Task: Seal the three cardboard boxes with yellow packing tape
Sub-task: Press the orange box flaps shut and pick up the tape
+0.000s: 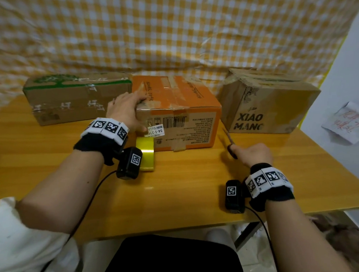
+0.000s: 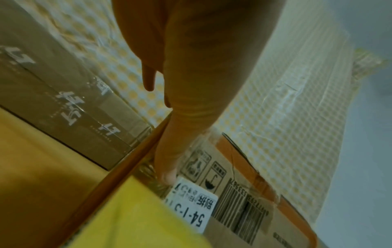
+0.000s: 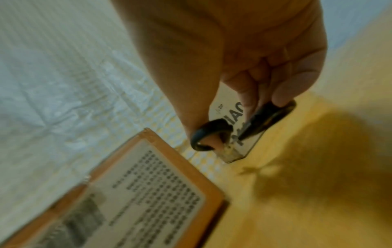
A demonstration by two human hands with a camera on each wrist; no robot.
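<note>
Yellow-check backdrop [image 1: 160, 29], wood table [image 1: 192, 189]

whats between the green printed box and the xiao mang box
The orange box stands between the green-printed box and the XIAO MANG box, with the left hand on its near left corner. The head view shows it.
</note>
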